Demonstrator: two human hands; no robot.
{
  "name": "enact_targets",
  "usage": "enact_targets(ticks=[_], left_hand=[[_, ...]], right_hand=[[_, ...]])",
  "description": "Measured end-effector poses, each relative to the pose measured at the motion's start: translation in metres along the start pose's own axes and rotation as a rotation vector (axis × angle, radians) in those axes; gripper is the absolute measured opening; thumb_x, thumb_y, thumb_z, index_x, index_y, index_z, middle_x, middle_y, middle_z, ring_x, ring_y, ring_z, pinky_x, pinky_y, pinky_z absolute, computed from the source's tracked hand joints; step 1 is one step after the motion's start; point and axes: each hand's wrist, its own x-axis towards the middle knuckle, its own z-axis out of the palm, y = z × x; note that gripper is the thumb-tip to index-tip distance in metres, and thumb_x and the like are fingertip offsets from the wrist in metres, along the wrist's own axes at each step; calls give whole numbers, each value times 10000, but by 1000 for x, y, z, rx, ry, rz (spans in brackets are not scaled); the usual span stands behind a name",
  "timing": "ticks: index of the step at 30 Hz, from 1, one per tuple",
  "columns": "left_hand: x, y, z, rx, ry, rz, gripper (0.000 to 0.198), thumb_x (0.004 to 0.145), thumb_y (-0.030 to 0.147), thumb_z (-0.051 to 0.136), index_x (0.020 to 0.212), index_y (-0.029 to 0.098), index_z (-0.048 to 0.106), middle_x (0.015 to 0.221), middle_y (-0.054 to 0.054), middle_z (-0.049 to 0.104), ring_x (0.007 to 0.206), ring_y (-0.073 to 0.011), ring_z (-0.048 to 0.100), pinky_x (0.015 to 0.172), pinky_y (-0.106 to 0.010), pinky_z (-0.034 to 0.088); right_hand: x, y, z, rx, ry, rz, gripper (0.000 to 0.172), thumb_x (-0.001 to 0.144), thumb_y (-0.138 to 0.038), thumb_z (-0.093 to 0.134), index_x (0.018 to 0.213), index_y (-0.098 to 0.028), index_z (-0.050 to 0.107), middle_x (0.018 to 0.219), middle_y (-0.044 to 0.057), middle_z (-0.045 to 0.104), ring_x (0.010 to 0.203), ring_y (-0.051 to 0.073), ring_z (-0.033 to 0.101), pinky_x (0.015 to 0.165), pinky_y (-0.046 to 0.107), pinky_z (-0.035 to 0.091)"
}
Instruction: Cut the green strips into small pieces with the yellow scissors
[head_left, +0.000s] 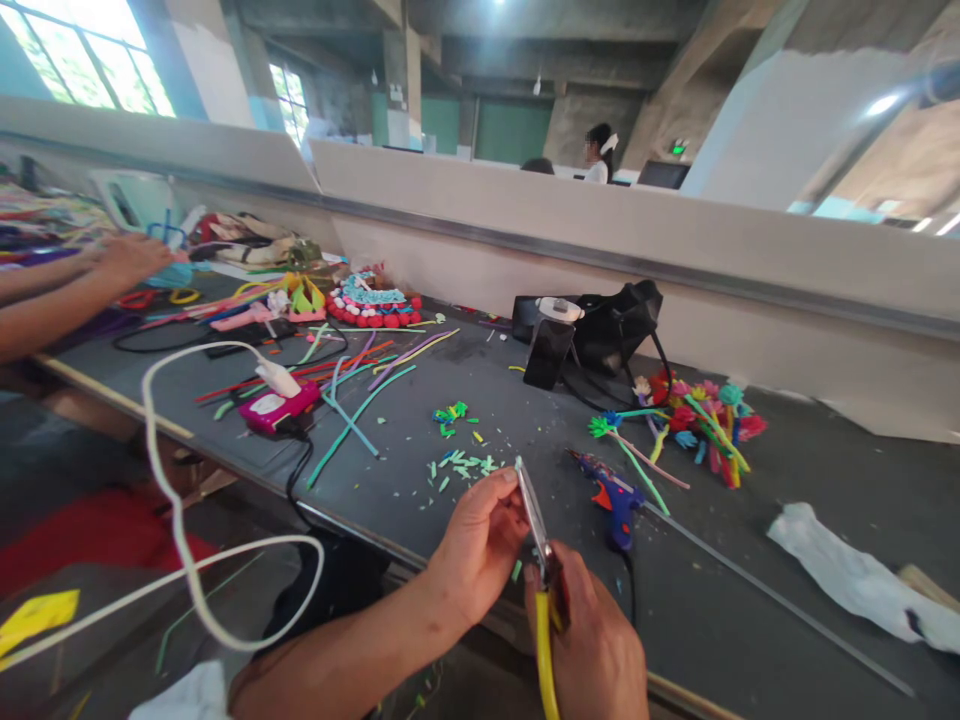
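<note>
My right hand [592,640] is closed around the yellow handles of a pair of scissors [538,530], whose blades point up and away over the table's front edge. My left hand [480,540] is pinched at the blades' left side; what its fingertips hold is too small to name. Small green and blue cuttings [461,465] lie scattered on the grey table [750,600] just beyond both hands. A blue glue gun [611,497] lies to the right of the scissors' tip.
A bunch of coloured pipe-cleaner flowers [694,420] lies at the right, a black bag [615,330] and phone stand [549,350] behind it. Loose pipe cleaners [360,385], a pink device [279,408] with white cable and a red-and-blue craft piece [371,300] sit left. Another person's arms [82,275] reach in far left. A white cloth [847,575] lies at right.
</note>
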Motion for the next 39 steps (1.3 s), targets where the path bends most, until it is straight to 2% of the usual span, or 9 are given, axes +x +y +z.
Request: enact_targets(ticks=[10,15,17,22,26,28,31,35,39], left_hand=[[3,-3,-3,-29,-4,-15,209,690,237,781,683,135,598,623,26,549,566,-90,507,587,-234,419],[2,-2,-3,-12,-22,5,202,700,231,771,672,139,593,629,30,530,576,-86,491,597,-234,407],[1,-1,-3,22,-37,12,204,713,235,758,658,143,584,626,31,517,585,-86,476,635,-243,415],[-3,0,-4,223,-167,15,240,752,254,679,586,158,535,594,32,458,596,-93,415,684,-257,386],[-7,-3,-7,481,-137,-37,176,681,255,682,584,148,581,567,28,476,583,-95,388,620,-256,319],[-9,-6,-9,614,-126,-65,147,650,267,691,627,135,630,577,21,511,587,-98,397,609,-258,301],[-13,-12,-12,747,-155,-98,193,644,311,701,633,132,630,581,24,515,596,-101,407,616,-260,300],[-14,-17,-17,846,-214,-123,262,685,378,700,653,135,607,590,31,512,603,-103,410,607,-254,302],[-15,-19,-22,956,-269,-110,255,745,390,672,712,143,619,608,40,499,602,-102,396,573,-242,295]], right_hand=[[-5,13,7,-21,-26,-75,342,1027,-364,341,1146,-158,588,771,71,728,627,208,720,528,253,512],[-6,6,7,119,-42,89,400,1013,-434,345,1056,-175,647,627,50,679,539,194,663,521,247,482],[-2,4,5,229,-48,158,377,993,-468,396,994,-197,658,634,35,683,536,172,652,532,228,480],[14,7,-10,469,-24,269,313,866,-507,611,899,-203,675,771,30,721,628,155,672,589,204,506],[22,3,-22,762,-3,550,472,811,-592,640,1056,-188,644,554,-44,575,398,109,504,382,194,401],[24,-3,-27,879,14,640,515,794,-605,649,1099,-192,609,504,-83,491,351,85,420,336,178,345],[27,-7,-32,839,37,673,470,738,-554,711,1032,-198,622,510,-88,494,354,71,418,340,167,359],[27,-5,-34,790,-27,680,438,694,-501,722,990,-189,639,499,-80,518,355,86,459,343,176,383],[22,-8,-31,846,56,708,414,732,-486,684,1020,-195,624,531,-80,509,373,74,431,356,171,378]])
